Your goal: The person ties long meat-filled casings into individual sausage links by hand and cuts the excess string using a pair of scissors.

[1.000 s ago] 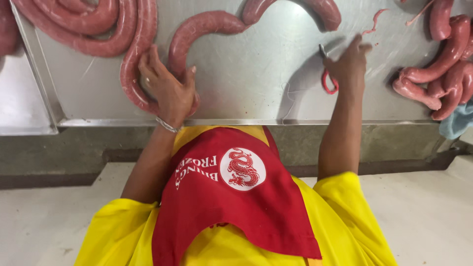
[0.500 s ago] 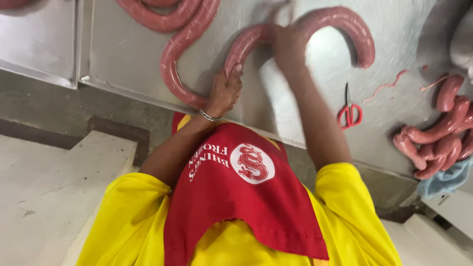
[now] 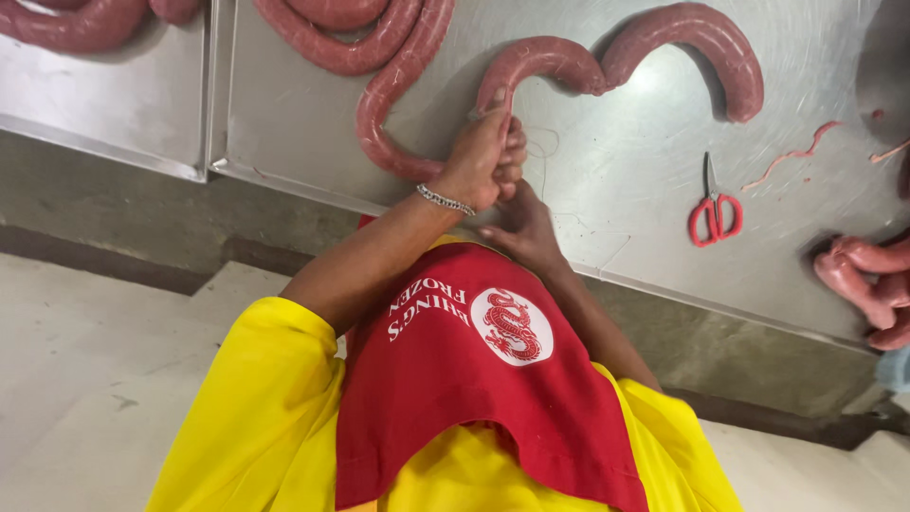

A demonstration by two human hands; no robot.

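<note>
While the left hand (image 3: 483,161) clenches the sausage (image 3: 531,68) end curving away rightward, the right hand (image 3: 523,226), just beneath, seems half-curled, its grip unclear.

Meat-processing workroom, likely a sausage-making station. Evidence: a stainless steel table (image 3: 664,237) with a raised edge, carrying long raw sausages (image 3: 682,38) in coils and curves beyond the clasped hands. More sausages (image 3: 867,284) lie piled at the far right. Red scissors (image 3: 714,210) and casing scraps (image 3: 791,161) lie right of the hands. The worker wears a red apron (image 3: 493,379). Bare concrete floor (image 3: 85,360) lies below.
</note>
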